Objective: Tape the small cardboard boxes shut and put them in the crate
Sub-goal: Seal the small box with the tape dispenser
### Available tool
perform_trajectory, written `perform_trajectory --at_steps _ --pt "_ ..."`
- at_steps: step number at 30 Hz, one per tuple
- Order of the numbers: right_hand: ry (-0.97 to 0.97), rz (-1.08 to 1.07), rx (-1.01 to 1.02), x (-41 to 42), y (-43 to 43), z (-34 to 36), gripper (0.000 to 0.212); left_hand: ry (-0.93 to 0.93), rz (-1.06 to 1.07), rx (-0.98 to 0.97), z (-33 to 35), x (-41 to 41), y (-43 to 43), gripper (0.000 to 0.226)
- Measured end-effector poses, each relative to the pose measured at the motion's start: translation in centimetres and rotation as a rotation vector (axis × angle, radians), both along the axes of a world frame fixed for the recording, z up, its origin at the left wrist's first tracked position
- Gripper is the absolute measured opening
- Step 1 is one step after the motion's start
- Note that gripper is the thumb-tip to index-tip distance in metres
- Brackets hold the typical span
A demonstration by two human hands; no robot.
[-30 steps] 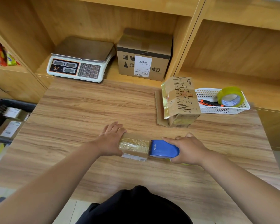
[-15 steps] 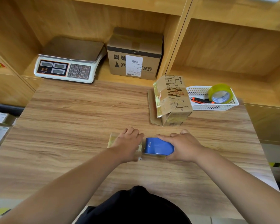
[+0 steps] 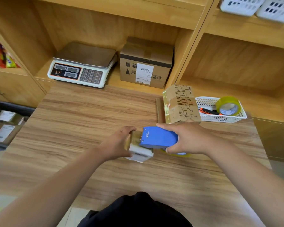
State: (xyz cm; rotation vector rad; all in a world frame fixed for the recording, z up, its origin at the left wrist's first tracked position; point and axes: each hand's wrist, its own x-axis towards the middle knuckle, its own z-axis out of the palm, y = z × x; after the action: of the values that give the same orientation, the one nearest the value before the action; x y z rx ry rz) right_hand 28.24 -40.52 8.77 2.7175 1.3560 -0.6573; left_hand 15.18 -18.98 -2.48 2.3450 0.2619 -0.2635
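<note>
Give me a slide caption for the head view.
Left hand grips a small cardboard box on the table while the right hand holds a blue tape dispenser against it.

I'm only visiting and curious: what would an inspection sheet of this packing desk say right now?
Surface: wooden table, wood-grain top.
Job's things: small cardboard box on the table, with the nose of the blue tape dispenser on its top; black crate beside the table on the left, holding labelled boxes.
Clutter: printed cardboard box at the table's far edge; white basket holding a tape roll and an orange-and-black tool.
Hands: left hand grips the small cardboard box; right hand grips the dispenser.
Cables: nothing seen.
Surroundings: wooden shelves with a weighing scale, a labelled carton and snack packets.
</note>
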Motion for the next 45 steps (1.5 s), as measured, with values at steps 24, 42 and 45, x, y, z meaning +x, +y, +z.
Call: perform_trajectory --at_steps 24,42,45 --pt "0.086 0.018 0.012 -0.2 2.0 -0.7 0.082 0.042 -0.058 0.012 -0.9 0.3 2.1 0.094" --pt "-0.068 0.027 -0.079 1.4 -3.5 -2.2 0.082 0.105 -0.109 0.068 -0.5 0.6 1.9 0.098" --pt "-0.069 0.006 -0.085 1.6 -3.7 -3.1 0.084 0.120 -0.162 0.177 -0.3 1.3 1.5 0.105"
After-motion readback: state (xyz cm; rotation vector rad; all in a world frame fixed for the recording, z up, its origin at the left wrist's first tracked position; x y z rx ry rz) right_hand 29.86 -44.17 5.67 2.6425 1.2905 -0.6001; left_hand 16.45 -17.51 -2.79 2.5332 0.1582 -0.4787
